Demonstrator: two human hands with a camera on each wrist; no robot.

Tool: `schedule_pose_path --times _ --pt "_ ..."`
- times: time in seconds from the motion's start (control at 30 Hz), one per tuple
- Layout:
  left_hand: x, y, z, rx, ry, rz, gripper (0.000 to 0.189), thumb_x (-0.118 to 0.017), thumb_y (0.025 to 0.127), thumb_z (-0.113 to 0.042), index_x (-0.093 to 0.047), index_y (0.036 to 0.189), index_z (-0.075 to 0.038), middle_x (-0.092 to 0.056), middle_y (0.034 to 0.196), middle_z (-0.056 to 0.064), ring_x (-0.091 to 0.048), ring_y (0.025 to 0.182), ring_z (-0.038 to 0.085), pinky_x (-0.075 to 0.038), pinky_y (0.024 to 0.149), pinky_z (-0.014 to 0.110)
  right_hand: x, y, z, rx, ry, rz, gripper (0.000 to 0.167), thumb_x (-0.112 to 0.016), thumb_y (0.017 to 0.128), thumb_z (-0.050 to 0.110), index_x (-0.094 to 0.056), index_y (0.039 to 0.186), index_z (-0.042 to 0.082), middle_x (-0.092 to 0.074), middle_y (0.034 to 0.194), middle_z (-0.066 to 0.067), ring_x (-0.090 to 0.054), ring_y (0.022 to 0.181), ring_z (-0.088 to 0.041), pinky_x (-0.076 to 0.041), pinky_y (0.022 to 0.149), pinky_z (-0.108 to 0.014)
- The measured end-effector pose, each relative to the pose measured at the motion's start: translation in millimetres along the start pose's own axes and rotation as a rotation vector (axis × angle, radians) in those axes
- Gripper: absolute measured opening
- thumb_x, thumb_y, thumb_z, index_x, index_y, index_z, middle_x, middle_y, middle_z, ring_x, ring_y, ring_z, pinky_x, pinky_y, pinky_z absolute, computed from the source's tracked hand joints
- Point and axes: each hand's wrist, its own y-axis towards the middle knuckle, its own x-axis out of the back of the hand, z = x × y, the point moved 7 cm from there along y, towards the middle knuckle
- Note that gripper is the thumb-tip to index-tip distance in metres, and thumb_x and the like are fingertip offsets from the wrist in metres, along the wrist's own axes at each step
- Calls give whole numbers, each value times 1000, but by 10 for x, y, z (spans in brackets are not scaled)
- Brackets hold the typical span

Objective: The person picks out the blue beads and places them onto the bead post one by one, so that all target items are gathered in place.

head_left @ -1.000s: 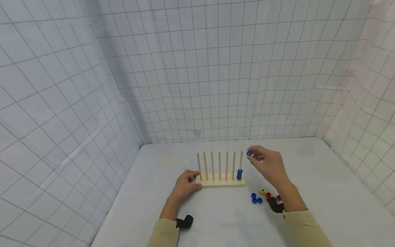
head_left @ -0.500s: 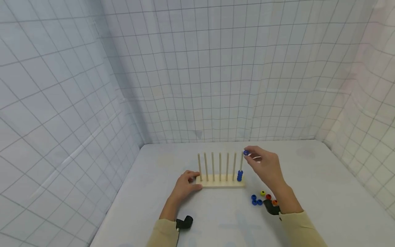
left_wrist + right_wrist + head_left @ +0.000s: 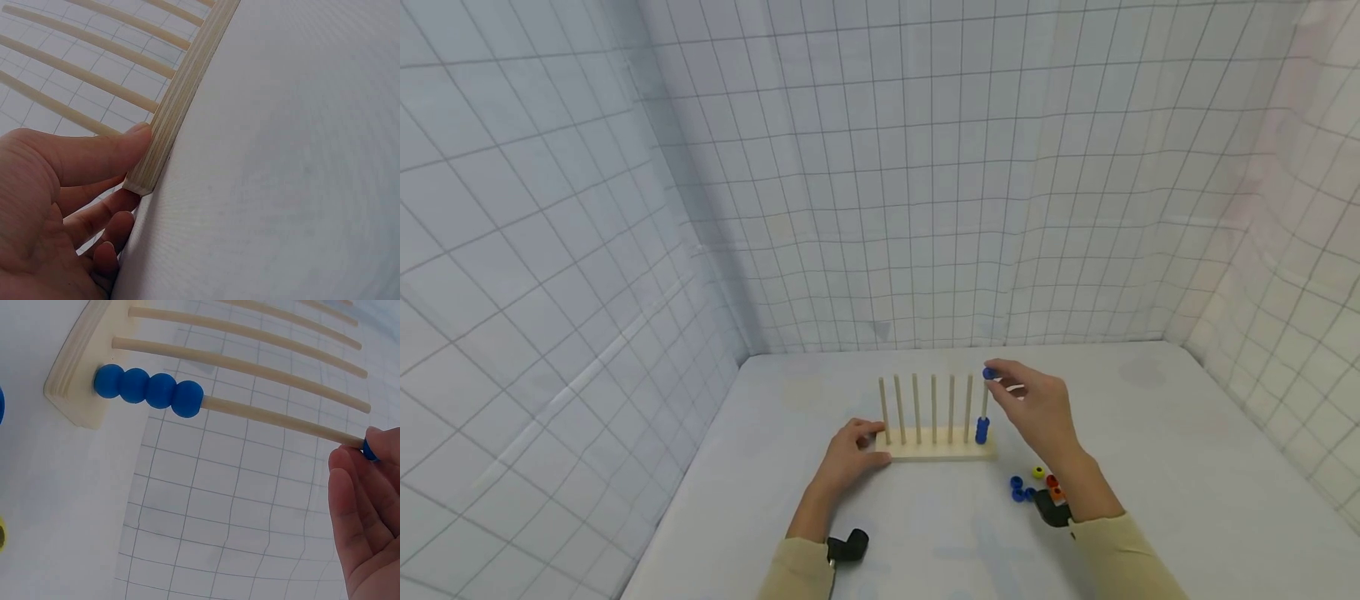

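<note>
Where gridded white cloth (image 3: 910, 208) hangs at the back and on both sides, a white table (image 3: 925, 533) spreads between. Tan sleeves (image 3: 797, 568) cover the person's forearms. The rack stands upright on the table, its pale wooden base (image 3: 925, 452) running left to right and seven pegs (image 3: 934, 408) rising from it in a row. The left hand (image 3: 847, 454) grips the base at its left end, thumb on the near side, fingers curled round the end. The right hand (image 3: 1033, 408) is raised beside the rightmost peg's top, thumb and forefinger in a narrow pinch on one blue bead (image 3: 988, 373). A black fitting (image 3: 848, 546) sits at each wrist. Low on the rightmost peg, four blue beads (image 3: 147, 389) sit stacked, touching one another. To the right of the rack and nearer the person lie three loose blue beads (image 3: 1017, 482), a yellow one (image 3: 1038, 472), a red one (image 3: 1052, 481) and an orange one (image 3: 1057, 493). The pinched bead is at the peg's tip, well above the stack; whether the peg has entered its hole cannot be told.
</note>
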Motion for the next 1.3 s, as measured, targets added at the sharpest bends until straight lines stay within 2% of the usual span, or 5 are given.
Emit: schedule_pose_path --times 0.27,0.43,0.73,1.07,1.3 --pt "3 -9 -4 -4 7 -9 54 -88 77 -22 -70 127 -9 -61 116 3 -54 101 24 -45 84 42 -15 -2 -5 -19 -15 3 30 -80 87 11 -74 117 12 -75 105 1 -70 82 -9 -57 68 -27" --pt "5 -17 -12 5 6 -11 54 -88 77 -22 -70 127 -9 -61 117 3 -54 102 24 -45 84 43 -28 -11 -22 -49 12 11 31 -79 88 13 -74 119 15 -74 107 3 -69 84 -8 -56 70 -26" --pt "10 -14 -25 -7 9 -15 54 -87 77 -20 -70 126 -8 -62 115 3 -54 99 23 -45 84 41 -56 -36 -73 -129 77 28 31 -76 92 19 -73 123 20 -73 111 6 -68 91 -9 -57 74 -28" --pt "17 13 -39 -22 9 -16 53 -87 76 -19 -71 125 -8 -62 114 5 -54 98 24 -44 83 41 -76 -28 -172 -276 151 82 30 -72 95 34 -74 122 23 -73 108 10 -67 95 -8 -55 81 -36" --pt "6 -4 -33 -19 8 -16 53 -87 75 -18 -71 125 -7 -62 114 5 -54 97 23 -45 83 41 -84 -47 -188 -295 174 86 30 -72 94 35 -74 121 22 -73 106 10 -67 94 -9 -56 82 -38"
